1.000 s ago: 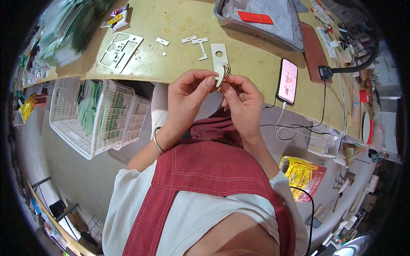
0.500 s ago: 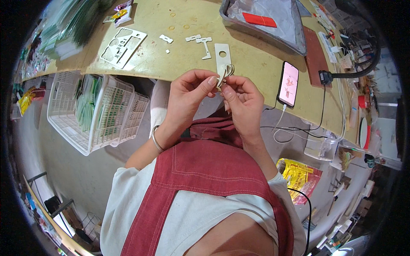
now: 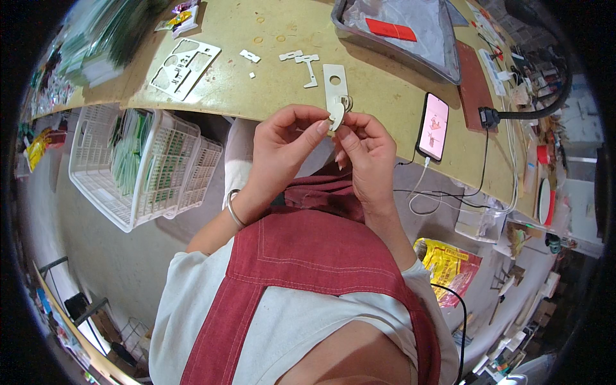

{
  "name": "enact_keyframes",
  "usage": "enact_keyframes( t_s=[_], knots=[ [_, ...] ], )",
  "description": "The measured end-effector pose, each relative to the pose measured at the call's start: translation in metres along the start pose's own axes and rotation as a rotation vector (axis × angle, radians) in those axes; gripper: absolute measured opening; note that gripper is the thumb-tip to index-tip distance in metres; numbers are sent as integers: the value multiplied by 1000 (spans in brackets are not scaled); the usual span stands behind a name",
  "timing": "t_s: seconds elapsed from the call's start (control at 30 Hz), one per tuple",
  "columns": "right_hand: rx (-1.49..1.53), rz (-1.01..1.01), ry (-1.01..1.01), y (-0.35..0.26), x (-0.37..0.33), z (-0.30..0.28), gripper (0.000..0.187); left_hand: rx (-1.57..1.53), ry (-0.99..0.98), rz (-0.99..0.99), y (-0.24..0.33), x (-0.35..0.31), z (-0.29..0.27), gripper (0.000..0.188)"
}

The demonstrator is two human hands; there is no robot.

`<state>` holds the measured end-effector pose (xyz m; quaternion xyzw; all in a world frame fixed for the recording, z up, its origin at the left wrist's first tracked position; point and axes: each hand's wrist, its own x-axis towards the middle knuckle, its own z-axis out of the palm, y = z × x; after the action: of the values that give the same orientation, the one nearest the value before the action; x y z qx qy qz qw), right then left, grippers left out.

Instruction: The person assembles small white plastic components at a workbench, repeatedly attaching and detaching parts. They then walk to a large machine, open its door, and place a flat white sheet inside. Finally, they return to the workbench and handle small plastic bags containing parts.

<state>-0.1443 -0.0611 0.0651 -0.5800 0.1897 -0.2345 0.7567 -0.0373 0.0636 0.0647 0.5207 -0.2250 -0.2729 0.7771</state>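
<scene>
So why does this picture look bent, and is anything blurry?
In the head view, the fisheye lens bends the table edge; also there, the plastic stack at upper left looks smeared, the grey tray casts a shadow, and the white piece in the fingers is too small for detail.

There are two hands (image 3: 287,138), one phone (image 3: 433,126), one grey tray (image 3: 399,55), one red packet (image 3: 390,29), one cut-out sheet (image 3: 194,76), one plate with a round hole (image 3: 333,93), one tiny square (image 3: 251,75), three tan rings (image 3: 258,42), one bracelet (image 3: 232,212) and one apron (image 3: 314,247).
</scene>
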Motion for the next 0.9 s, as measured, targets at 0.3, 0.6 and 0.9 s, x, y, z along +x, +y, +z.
enact_keyframes(
  t_s=[0.3, 0.6, 0.9],
  knots=[
    [23, -61, -63, 3, 0, 1, 23, 342, -70, 266, 8, -2, 0, 14],
    [41, -77, -128, 7, -1, 0, 20, 577, -26, 517, 14, 0, 0, 16],
    [131, -24, -130, 8, -2, 0, 21, 618, -47, 625, 13, 0, 0, 24]
  ],
)
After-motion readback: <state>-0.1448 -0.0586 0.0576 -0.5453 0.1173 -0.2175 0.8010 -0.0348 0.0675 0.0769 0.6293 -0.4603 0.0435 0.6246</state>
